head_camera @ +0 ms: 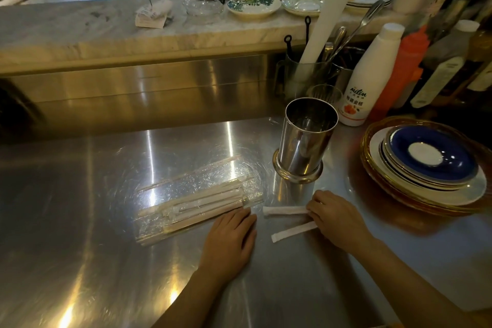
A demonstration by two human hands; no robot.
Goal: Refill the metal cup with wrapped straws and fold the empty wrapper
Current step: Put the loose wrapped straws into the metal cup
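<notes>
The metal cup point(306, 138) stands upright on the steel counter, and I see no straws inside it. A clear plastic wrapper point(197, 197) lies flat left of it, with several paper-wrapped straws inside. My left hand point(230, 237) rests palm down at the wrapper's near right corner, fingers touching its edge. Two wrapped straws point(286, 210) lie loose on the counter between my hands. My right hand point(336, 218) lies over their right ends, fingers curled on them, just in front of the cup.
A stack of plates point(426, 168) with a blue one on top sits right of the cup. Behind the cup stand a white bottle point(364, 82), an orange squeeze bottle point(402, 66) and a utensil holder point(308, 74). Bowls point(253, 5) line the marble ledge behind.
</notes>
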